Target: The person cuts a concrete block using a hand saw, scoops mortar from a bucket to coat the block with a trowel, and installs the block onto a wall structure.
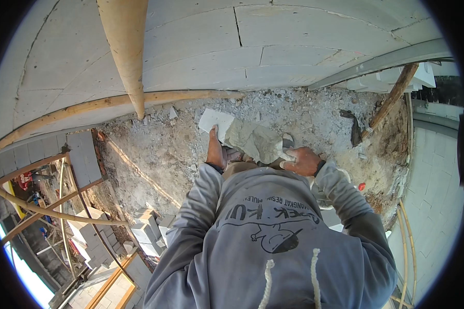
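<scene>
In front of my body is a white lightweight block point(215, 119), its far-left end bare. Wet grey mortar point(255, 140) lies in a thick layer over the rest of it. My left hand point(219, 150) grips the block's near-left side, thumb up along its edge and fingers partly beneath. At the right end of the mortar, my right hand point(301, 160) is closed, with the thumb pointing left against a pale edge. What that hand grips is mostly hidden by mortar and fingers, so its kind cannot be made out.
A block wall point(283, 31) rises ahead, with a thick bamboo pole point(122, 46) against it. Rubble covers the ground point(144, 149). A wooden post point(394, 98) leans at the right. Stacked blocks point(148, 232) and bamboo scaffolding point(56, 208) stand at the lower left.
</scene>
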Motion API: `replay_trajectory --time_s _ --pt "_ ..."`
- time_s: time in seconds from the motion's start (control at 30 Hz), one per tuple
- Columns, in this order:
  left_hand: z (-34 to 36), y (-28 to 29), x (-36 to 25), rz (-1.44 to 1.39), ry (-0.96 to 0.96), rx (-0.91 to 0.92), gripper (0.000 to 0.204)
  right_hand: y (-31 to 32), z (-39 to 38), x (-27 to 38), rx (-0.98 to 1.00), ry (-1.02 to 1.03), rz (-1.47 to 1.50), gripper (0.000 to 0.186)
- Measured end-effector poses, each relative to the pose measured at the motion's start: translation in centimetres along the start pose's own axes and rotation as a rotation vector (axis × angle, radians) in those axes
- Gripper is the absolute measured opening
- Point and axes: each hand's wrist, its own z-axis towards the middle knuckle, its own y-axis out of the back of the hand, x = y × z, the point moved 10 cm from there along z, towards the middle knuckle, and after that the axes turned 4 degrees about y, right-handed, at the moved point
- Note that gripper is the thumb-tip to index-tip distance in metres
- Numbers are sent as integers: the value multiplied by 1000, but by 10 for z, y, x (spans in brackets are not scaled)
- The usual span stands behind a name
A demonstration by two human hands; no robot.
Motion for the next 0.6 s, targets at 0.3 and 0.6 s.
replay_trajectory --time_s 0.3,0.6 --pt "7 8 -2 45 41 2 72 -25 -17 -39 47 -168 43 61" --pt "22 -46 30 50 86 80 71 -27 -37 -85 -59 -228 36 59"
